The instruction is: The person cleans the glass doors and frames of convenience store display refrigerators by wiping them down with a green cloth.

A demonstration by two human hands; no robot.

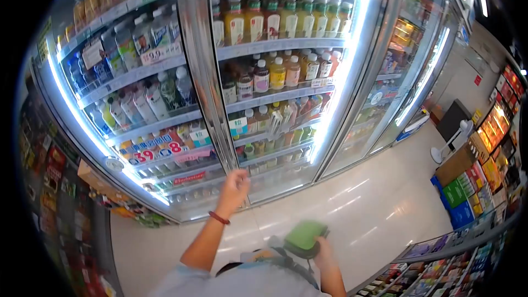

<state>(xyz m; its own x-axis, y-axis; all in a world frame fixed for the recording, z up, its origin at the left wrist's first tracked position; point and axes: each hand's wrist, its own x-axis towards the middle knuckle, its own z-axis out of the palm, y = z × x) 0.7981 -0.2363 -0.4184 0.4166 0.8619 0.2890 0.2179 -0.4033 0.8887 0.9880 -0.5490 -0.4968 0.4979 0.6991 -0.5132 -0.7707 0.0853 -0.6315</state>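
While the left hand (235, 186) was held out before the chilled cabinets, near the foot of the upright metal frame (197, 27) between two glass doors, its fingers were bent loosely and showed nothing in their hold. Whether the fingertips met one another, or touched the frame, could not be told. A red bracelet (219, 218) circled that wrist. Lower down and closer to the body, the right hand (325, 253) pinched a green folded item (306, 236) with a dark underside by its edge, fingers and thumb closed on it; blur hid its exact kind.

The moment looked like one of reaching out with one hand and carrying with the other. Any contact with the frame would have called for the left fingers to be placed squarely on it, with the green item kept clear of the glass.

Behind the doors, bottles (277, 74) stood in rows on curved shelves, lit by a bright strip (346, 66), with a price sign (158, 151) across the left cabinet. The pale floor (379, 203) was glossy and streaked with reflections. Farther right were stacked boxes (459, 198), and packed shelving (423, 275) filled the lower right corner.
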